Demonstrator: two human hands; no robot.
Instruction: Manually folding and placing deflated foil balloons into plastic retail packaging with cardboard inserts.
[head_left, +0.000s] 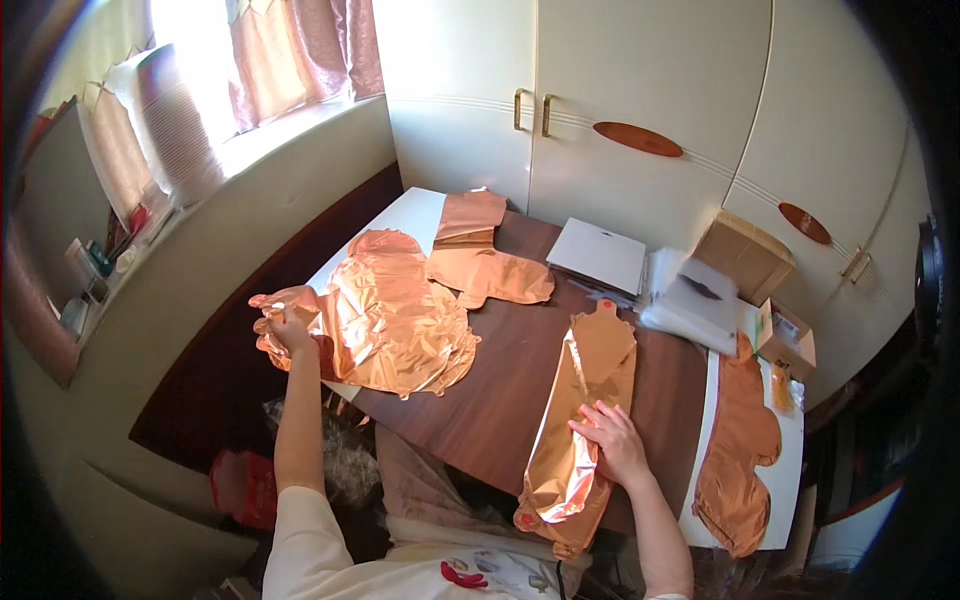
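My left hand [291, 332] is closed on a bunched edge of a copper-coloured foil balloon [285, 300] at the left end of the table. A stack of crinkled, flat foil balloons [395, 315] spreads just right of it. Nearer the middle, my right hand [612, 440] lies with fingers stretched over a long, folded foil balloon [590, 385], which runs toward the table's front edge; its thumb is partly hidden. Another flat foil balloon [465, 235] lies at the back. At the far right rests one more copper balloon [738, 460] on a white surface.
Along the back of the brown table [480, 400] are a white flat stack [597, 255], clear plastic bags [695, 300] and a cardboard box [745, 252]. A small open box [785, 338] stands at right. White cupboards [650, 70] rise behind; a red bag [243, 487] is below left.
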